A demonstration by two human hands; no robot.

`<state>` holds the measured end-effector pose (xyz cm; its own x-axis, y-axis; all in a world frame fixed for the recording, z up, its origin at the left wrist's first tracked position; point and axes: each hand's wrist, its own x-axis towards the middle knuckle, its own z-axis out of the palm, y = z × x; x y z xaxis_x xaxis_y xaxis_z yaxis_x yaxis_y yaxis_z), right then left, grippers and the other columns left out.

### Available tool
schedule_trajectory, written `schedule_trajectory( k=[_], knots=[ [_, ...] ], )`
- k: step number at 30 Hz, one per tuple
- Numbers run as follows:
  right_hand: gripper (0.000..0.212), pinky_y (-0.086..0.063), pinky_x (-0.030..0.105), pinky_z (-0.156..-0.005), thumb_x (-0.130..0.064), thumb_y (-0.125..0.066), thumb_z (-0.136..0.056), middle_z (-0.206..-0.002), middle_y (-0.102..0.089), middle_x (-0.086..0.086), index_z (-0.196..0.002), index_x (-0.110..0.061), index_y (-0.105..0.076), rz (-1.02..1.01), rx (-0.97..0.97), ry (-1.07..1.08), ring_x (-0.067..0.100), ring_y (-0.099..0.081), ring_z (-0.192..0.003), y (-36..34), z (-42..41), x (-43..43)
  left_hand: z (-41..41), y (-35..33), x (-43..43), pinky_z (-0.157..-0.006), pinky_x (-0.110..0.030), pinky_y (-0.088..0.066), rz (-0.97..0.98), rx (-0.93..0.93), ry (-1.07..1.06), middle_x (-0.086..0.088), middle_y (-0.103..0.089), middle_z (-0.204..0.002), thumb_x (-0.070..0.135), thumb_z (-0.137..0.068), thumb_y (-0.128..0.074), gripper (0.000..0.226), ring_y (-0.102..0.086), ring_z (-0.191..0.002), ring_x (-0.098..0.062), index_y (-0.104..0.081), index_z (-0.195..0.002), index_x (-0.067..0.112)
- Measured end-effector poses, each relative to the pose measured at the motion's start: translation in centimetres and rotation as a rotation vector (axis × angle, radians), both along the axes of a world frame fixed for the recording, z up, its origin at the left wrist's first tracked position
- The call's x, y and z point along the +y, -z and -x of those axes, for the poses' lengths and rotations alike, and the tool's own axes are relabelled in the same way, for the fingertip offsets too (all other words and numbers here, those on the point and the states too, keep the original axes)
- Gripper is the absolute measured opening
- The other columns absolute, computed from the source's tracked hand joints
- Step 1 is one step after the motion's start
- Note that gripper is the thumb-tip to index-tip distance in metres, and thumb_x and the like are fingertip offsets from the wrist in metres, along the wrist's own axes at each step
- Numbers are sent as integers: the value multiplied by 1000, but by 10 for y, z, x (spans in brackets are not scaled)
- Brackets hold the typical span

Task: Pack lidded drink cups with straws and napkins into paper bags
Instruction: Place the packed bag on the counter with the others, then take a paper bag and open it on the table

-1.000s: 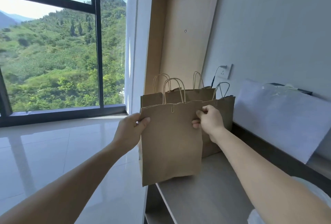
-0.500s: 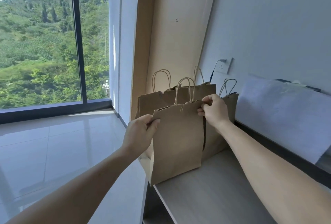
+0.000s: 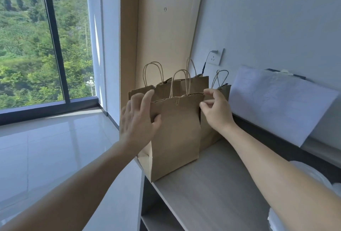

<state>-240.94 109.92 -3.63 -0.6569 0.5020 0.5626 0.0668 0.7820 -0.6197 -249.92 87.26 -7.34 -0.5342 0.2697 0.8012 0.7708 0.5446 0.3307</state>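
The front paper bag (image 3: pixel 175 134) stands upright on the table (image 3: pixel 212 184), with more bags (image 3: pixel 195 84) at its 12 o'clock. The right hand (image 3: pixel 216 112) pinches its 1 o'clock corner. The left hand (image 3: pixel 137 120), fingers spread loose, touches its 9 o'clock side.

A brown paper bag (image 3: pixel 175 134) was seen upright on the counter (image 3: pixel 212 184), its top corner pinched by the right hand (image 3: pixel 215 112). The left hand (image 3: pixel 136 121) was held with fingers spread at its other side, thumb touching the front. Just beyond both hands, other bags (image 3: pixel 193 84) were stood.
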Motion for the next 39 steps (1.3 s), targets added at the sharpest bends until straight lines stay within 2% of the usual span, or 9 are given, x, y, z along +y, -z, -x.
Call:
schedule_trajectory(
  k=[2,4,8,11,16,23,26,29,39],
  knots=[
    [36,-43,14,-88,-21,-62,-92,-125,-56,-9,-127,-24,-53,-44,-69,-14,-9,-56,-99,0,-15,-2,-5,-2,6,-86,-41,-37,104,315,-65,-9,-55,-118,22,-71,-73,68,-48,-98,-29,-49,-135,18],
    [42,-39,25,-98,-27,-63,-93,-136,-51,-6,-133,-22,-51,-84,-226,-31,6,-52,-118,2,-36,-1,-15,0,16,-90,-43,-34,231,448,-65,-8,-56,-119,22,-71,-72,57,-44,-103,-29,-57,-125,15],
    [51,-36,28,-102,-38,-65,-91,-145,-45,-4,-138,-24,-48,-89,-503,-64,15,-43,-132,2,-85,2,-51,0,39,-97,-42,-34,565,283,15,-6,-56,-122,37,-82,-62,36,-45,-114,-29,-63,-109,13],
    [57,-36,29,-106,-40,-66,-90,-147,-44,-3,-140,-23,-46,-95,-583,-40,15,-44,-132,2,-143,4,-99,-7,65,-102,-38,-32,654,146,144,0,-51,-133,46,-90,-49,39,-41,-123,-24,-61,-117,21],
    [59,-37,37,-109,-40,-68,-89,-147,-44,-2,-141,-22,-47,-86,-594,93,17,-45,-132,2,-270,13,-205,-18,116,-104,-37,-33,718,18,356,1,-43,-143,53,-94,-47,50,-38,-129,-23,-51,-135,25],
    [53,-39,36,-106,-33,-68,-89,-141,-49,8,-136,-15,-52,-40,-564,345,24,-47,-130,14,-474,22,-391,-29,181,-101,-39,-37,737,77,643,1,-47,-141,54,-90,-50,52,-42,-128,-24,-52,-135,29],
    [53,-33,30,-107,-32,-67,-91,-142,-49,9,-137,-12,-52,-35,-562,479,24,-45,-132,16,-557,24,-464,-33,205,-98,-41,-36,816,101,728,-1,-48,-138,54,-88,-51,50,-40,-127,-26,-54,-131,28],
    [55,-34,35,-110,-38,-63,-93,-146,-44,5,-141,-16,-48,20,-575,594,22,-41,-135,23,-632,25,-529,-29,230,-105,-41,-34,881,149,805,-1,-45,-142,56,-89,-50,57,-38,-132,-26,-46,-140,28],
    [52,-38,37,-108,-42,-58,-94,-145,-44,1,-140,-19,-49,320,-653,905,19,-43,-132,95,-802,25,-708,48,302,-107,-44,-35,1077,238,1198,-2,-42,-148,55,-93,-48,62,-39,-133,-27,-39,-146,25]
  ],
)
